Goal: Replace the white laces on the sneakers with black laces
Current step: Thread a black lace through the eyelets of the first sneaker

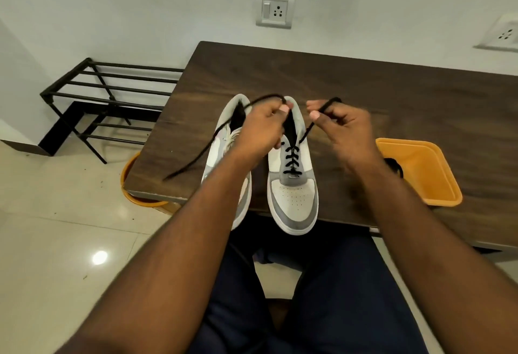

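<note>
Two grey-and-white sneakers stand side by side at the near edge of the dark wooden table (364, 96), toes toward me. The right sneaker (293, 202) has a black lace (291, 157) crossed through its lower eyelets. My left hand (260, 126) pinches one end of that lace above the shoe's collar; the loose tail sweeps left and down over the table edge. My right hand (339, 124) pinches the other end, pulled up to the right. The left sneaker (224, 154) shows white lace near its tongue and is largely hidden by my left forearm.
An orange tray (426, 168) sits on the table at the right with something black inside. An orange bucket (131, 191) stands on the floor under the table's left corner. A black metal rack (112, 96) stands against the wall at the left. My legs are below the table edge.
</note>
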`<state>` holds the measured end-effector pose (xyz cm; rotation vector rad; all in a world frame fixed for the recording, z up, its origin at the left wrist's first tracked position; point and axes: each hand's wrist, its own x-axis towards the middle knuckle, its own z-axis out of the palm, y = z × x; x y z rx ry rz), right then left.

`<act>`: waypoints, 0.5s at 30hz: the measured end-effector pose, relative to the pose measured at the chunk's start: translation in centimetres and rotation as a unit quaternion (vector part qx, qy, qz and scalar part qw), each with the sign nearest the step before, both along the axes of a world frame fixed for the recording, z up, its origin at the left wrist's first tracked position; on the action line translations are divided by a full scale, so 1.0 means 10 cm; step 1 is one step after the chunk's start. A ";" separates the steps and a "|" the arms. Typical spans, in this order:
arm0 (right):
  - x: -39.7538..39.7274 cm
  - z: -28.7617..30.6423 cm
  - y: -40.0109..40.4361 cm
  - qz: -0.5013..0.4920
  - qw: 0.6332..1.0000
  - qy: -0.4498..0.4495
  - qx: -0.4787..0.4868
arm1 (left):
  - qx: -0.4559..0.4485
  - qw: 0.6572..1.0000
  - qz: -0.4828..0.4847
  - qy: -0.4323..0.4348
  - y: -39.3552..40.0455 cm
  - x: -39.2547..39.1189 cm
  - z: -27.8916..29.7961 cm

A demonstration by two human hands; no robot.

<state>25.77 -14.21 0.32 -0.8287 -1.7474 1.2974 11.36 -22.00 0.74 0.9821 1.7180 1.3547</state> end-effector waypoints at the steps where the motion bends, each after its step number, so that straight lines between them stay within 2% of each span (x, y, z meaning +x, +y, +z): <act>1: 0.03 0.08 0.06 0.043 0.997 -0.025 0.054 | -0.037 0.995 -0.073 0.049 0.00 -0.01 0.06; 4: 0.09 0.24 0.24 0.132 0.979 -0.082 0.130 | -0.100 0.966 -0.206 0.116 -0.02 -0.03 0.18; 7: 0.07 0.26 0.29 0.188 0.972 -0.111 0.087 | -0.101 0.956 -0.242 0.131 -0.05 -0.05 0.18; 11: 0.00 0.15 0.31 0.241 0.957 -0.157 0.045 | -0.052 0.961 -0.236 0.138 -0.12 -0.04 0.13; 15: 0.00 0.09 0.30 0.245 0.952 -0.181 0.027 | -0.011 0.982 -0.149 0.116 -0.19 -0.06 0.04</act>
